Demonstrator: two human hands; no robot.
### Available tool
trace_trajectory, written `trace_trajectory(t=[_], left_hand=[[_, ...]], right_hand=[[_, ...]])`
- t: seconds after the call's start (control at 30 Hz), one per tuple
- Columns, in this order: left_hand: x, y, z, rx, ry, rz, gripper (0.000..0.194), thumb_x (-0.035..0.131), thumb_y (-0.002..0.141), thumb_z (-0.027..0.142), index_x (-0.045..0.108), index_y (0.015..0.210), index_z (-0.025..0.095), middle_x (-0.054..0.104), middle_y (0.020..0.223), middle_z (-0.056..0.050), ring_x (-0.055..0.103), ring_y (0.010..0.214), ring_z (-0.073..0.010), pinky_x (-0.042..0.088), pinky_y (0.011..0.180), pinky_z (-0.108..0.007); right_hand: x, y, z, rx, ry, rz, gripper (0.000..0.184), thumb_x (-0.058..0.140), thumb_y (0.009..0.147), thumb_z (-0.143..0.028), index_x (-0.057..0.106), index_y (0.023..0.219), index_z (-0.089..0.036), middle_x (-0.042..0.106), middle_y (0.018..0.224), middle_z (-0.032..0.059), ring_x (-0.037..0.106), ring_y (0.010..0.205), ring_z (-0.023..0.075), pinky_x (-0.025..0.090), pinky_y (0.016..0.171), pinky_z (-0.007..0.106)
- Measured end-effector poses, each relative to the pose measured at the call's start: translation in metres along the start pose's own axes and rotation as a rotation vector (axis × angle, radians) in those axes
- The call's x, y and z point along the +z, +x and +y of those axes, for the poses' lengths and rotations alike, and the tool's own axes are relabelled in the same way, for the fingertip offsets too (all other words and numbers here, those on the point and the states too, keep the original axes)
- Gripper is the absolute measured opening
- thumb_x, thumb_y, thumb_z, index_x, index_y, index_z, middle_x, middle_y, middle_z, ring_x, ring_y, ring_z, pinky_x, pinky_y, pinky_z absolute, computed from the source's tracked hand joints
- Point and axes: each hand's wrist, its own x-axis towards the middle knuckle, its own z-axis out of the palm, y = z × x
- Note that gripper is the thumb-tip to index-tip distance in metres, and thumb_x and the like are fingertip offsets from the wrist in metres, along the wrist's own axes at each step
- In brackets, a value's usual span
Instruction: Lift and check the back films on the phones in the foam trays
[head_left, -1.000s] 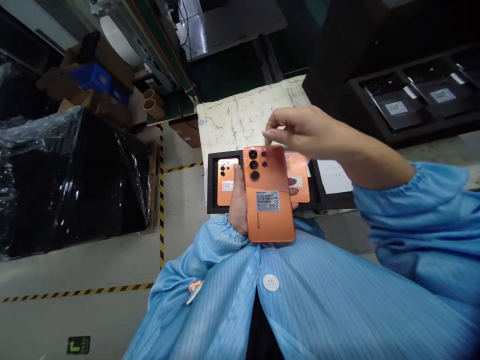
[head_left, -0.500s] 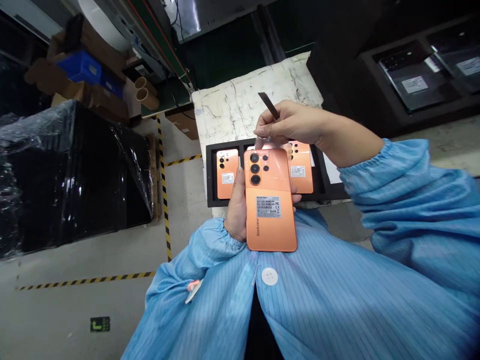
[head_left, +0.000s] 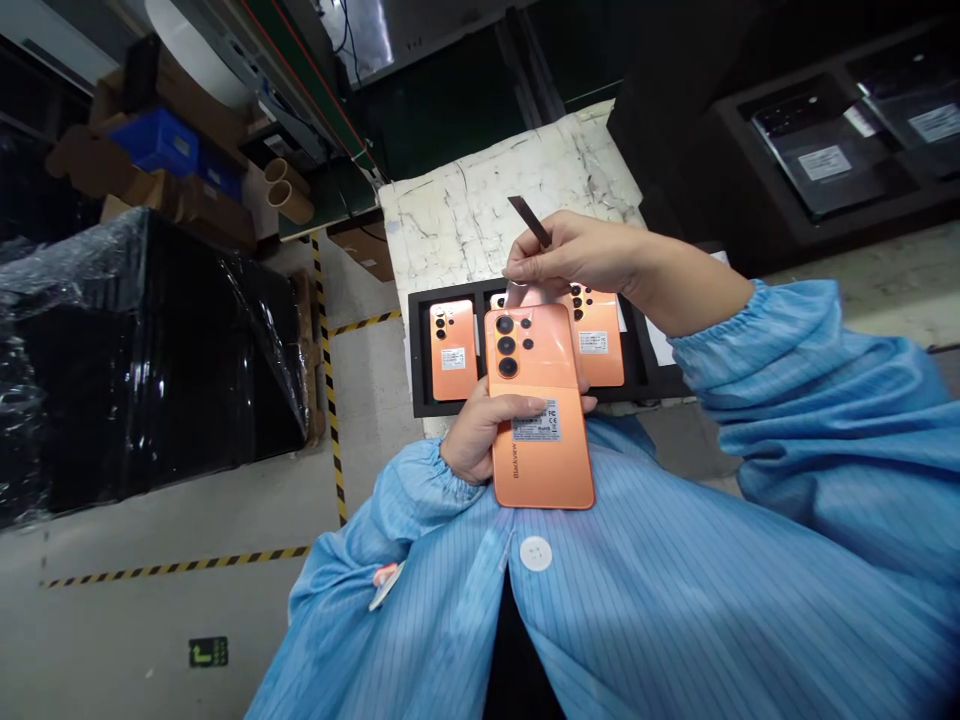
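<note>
**Right hand (head_left: pixel 574 255) pinches a dark tab (head_left: pixel 529 220) above an orange Blackview phone (head_left: pixel 538 405)**

Far off to the left of the hands sits a black plastic-wrapped pallet (head_left: pixel 150 340), with a blue crate (head_left: pixel 154 140) and cardboard tubes (head_left: pixel 289 190) beyond it. Yellow-and-black floor tape (head_left: pixel 324 380) runs nearer the hands.

The left hand (head_left: pixel 484 440), coming out of a blue striped smock cuff (head_left: pixel 409 480), cradles the phone from beneath. Its thumb lies across the phone's back, just below the lenses and touching the label, and its fingertips show past the far edge. That hold looks right for the work: the phone stays steady, and the thumb keeps clear of the camera glass.

The phone lies directly between the hands, its top end just under the right hand. Close behind it, a black tray (head_left: pixel 420 350) on a scuffed white counter (head_left: pixel 480 200) holds two more orange phones, one to the left (head_left: pixel 453 350) and one partly hidden to the right (head_left: pixel 600 345).

The right hand's thumb and fingers close on the tab, and a clear film (head_left: pixel 517 295) hangs below them toward the phone's top edge. Whether the film is attached to the phone cannot be told.

Further right lie a white paper (head_left: pixel 660 340) and, well beyond, a dark tray of labelled flat packs (head_left: pixel 825 150).
</note>
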Motion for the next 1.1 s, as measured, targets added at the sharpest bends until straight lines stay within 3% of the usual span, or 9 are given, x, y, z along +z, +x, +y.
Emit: trace_trajectory(t=[0.2,0.3,0.4,0.5,0.57,0.7,0.77,0.9,1.1], left_hand=[[-0.01,-0.008,-0.001,-0.006,0.129,-0.166,0.053,0.069,0.065,0.008,0.06,0.117,0.014,0.055,0.131,-0.015,0.052,0.12,-0.0352,0.046,0.096,-0.044],[-0.014,-0.007,-0.001,-0.02,0.043,-0.228,0.056,0.075,0.066,0.033,0.061,0.117,0.014,0.054,0.133,-0.015,0.05,0.122,-0.0357,0.044,0.098,-0.043],[-0.013,0.006,0.002,0.057,-0.123,-0.155,0.066,0.057,0.072,0.067,0.062,0.112,0.014,0.062,0.12,-0.014,0.053,0.118,-0.0347,0.044,0.098,-0.045],[-0.008,0.035,0.007,0.112,-0.149,0.011,0.049,0.049,0.083,0.054,0.063,0.108,0.014,0.068,0.106,-0.012,0.059,0.11,-0.0301,0.046,0.095,-0.043],[-0.001,0.061,0.006,0.084,-0.108,0.128,0.035,0.049,0.084,0.037,0.062,0.105,0.011,0.07,0.097,-0.011,0.064,0.099,-0.0267,0.048,0.092,-0.041],[0.019,0.122,-0.012,0.096,0.029,0.164,0.024,0.054,0.072,0.014,0.059,0.096,0.012,0.069,0.081,-0.007,0.066,0.081,-0.0214,0.05,0.087,-0.04],[0.03,0.151,-0.028,0.142,0.076,0.103,0.028,0.056,0.065,0.006,0.058,0.092,0.013,0.068,0.078,-0.005,0.065,0.075,-0.0193,0.05,0.086,-0.039],[0.05,0.195,-0.061,0.183,0.107,0.123,0.033,0.055,0.058,0.0,0.055,0.087,0.014,0.065,0.075,-0.002,0.062,0.07,-0.0159,0.049,0.083,-0.036],[0.055,0.211,-0.082,0.178,0.158,0.176,0.033,0.056,0.054,0.003,0.056,0.084,0.017,0.064,0.077,-0.001,0.061,0.075,-0.0162,0.048,0.081,-0.034]], right_hand=[[0.0,0.0,0.002,-0.094,-0.003,0.002,0.028,0.074,0.076,-0.035,0.057,0.07,-0.014,0.06,0.062,0.0019,0.048,0.051,0.0073,0.035,0.042,0.018],[0.012,-0.015,-0.016,-0.152,-0.015,0.047,0.028,0.072,0.077,-0.036,0.056,0.071,-0.015,0.058,0.06,-0.0005,0.048,0.051,0.0064,0.037,0.045,0.017],[0.025,-0.052,-0.037,-0.214,-0.051,-0.011,0.03,0.067,0.081,-0.042,0.057,0.075,-0.015,0.057,0.059,-0.0024,0.047,0.051,0.005,0.037,0.048,0.016],[0.02,-0.105,-0.037,-0.228,-0.076,-0.071,0.036,0.059,0.084,-0.051,0.061,0.081,-0.015,0.059,0.06,-0.0007,0.046,0.049,0.005,0.033,0.045,0.017],[0.004,-0.143,-0.017,-0.222,-0.049,0.154,0.042,0.05,0.088,-0.054,0.064,0.086,-0.014,0.063,0.064,0.0033,0.042,0.045,0.0053,0.027,0.043,0.02],[-0.037,-0.217,0.065,0.014,-0.236,0.996,0.034,0.055,0.087,-0.046,0.065,0.078,-0.014,0.064,0.062,0.0067,0.033,0.04,0.0055,0.024,0.042,0.024],[-0.046,-0.246,0.111,0.103,-0.375,1.108,0.038,0.062,0.08,-0.046,0.063,0.057,-0.016,0.062,0.058,0.0081,0.04,0.044,0.0093,0.026,0.042,0.026],[-0.035,-0.278,0.177,0.338,-0.479,1.208,0.04,0.063,0.074,-0.053,0.066,0.053,-0.019,0.052,0.044,0.0034,0.039,0.041,0.0126,0.026,0.042,0.026],[-0.008,-0.277,0.216,0.539,-0.342,1.254,0.052,0.06,0.069,-0.063,0.073,0.076,-0.013,0.062,0.06,0.0048,0.05,0.054,0.0153,0.037,0.055,0.027]])
